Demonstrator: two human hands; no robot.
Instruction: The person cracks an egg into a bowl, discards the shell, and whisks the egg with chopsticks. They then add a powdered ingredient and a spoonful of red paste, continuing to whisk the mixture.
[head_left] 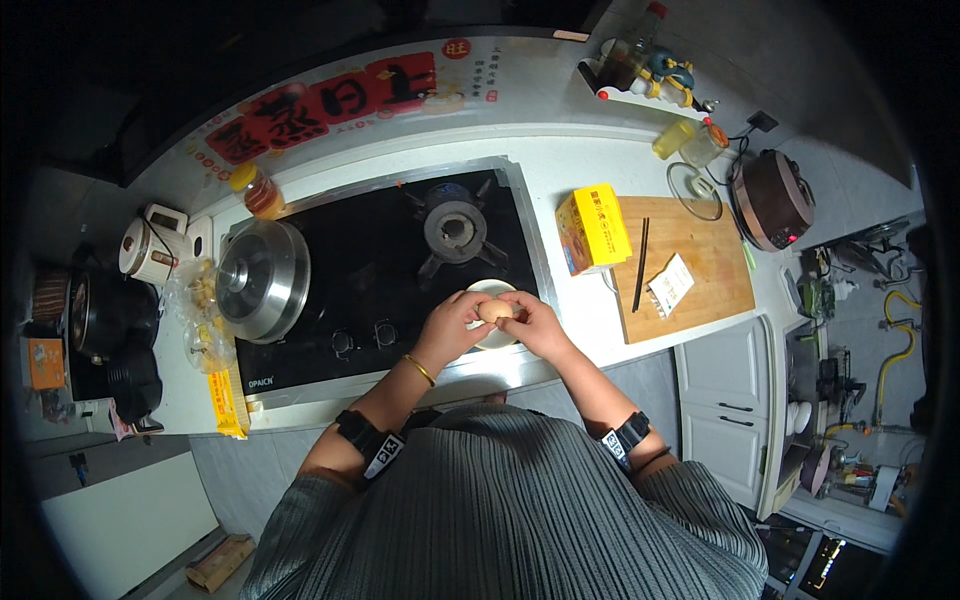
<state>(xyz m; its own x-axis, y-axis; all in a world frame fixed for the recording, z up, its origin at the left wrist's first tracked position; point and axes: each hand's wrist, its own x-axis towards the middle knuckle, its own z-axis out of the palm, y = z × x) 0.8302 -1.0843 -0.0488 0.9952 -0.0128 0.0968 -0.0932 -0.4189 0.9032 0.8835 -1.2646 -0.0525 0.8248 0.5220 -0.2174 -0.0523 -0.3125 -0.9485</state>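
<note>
A brown egg is held between the fingertips of my left hand and my right hand. Both hands are closed around it, just over a pale bowl on the black gas stove, whose rim shows above and below my fingers. The inside of the bowl is mostly hidden. Right of the stove, a yellow box stands by a wooden board with black chopsticks and a small white packet on it.
A steel lidded pan sits on the stove's left, near a jar and plastic bags. A white kettle and dark pans stand farther left. A glass lid and a brown cooker are at the back right.
</note>
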